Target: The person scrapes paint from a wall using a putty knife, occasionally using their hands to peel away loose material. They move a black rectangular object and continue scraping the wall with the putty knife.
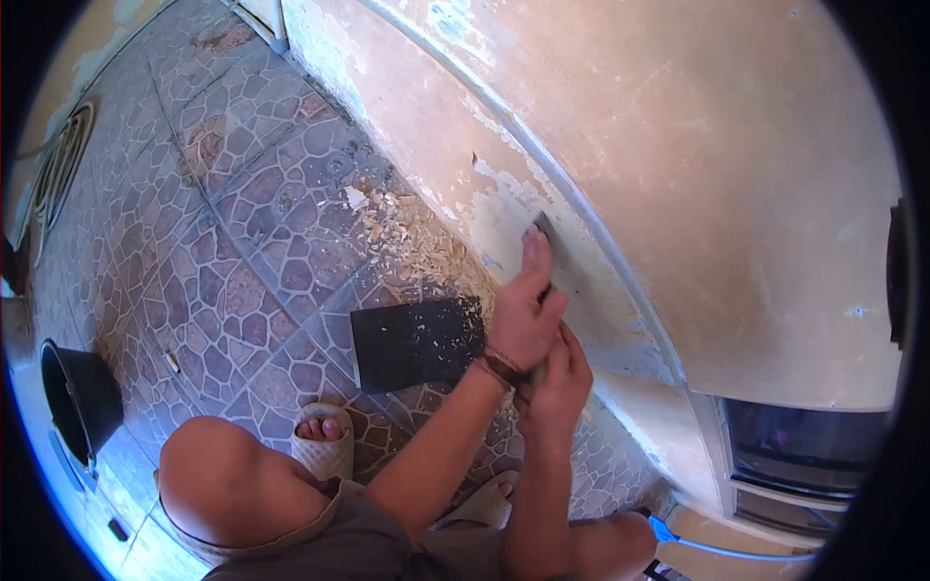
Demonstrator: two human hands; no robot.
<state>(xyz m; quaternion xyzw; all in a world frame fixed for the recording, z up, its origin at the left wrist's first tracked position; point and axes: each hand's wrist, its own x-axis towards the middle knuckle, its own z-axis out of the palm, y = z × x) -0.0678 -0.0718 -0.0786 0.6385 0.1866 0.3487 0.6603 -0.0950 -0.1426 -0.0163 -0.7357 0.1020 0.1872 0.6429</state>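
Observation:
Low on the peeling wall (523, 208), a scraper (542, 225) has its dark blade against a bare grey patch among flaking paint. My left hand (528, 315), with a dark bracelet at the wrist, is closed round the scraper, a finger stretched along it toward the blade. Just behind it, my right hand (557, 387) is closed round what looks like the handle's rear end, mostly hidden by the fingers. Paint flakes (421, 242) lie heaped on the floor along the wall's foot. Beside them rests a flat black sheet (417, 344) with some flakes on it.
A black bucket (82, 397) stands at the left on the stone-patterned floor (242, 290). A coiled hose (63, 174) lies at the far left. A raised ledge (572, 189) runs along the wall. My sandalled foot (325, 441) is near the sheet. A dark window (804, 445) is at the lower right.

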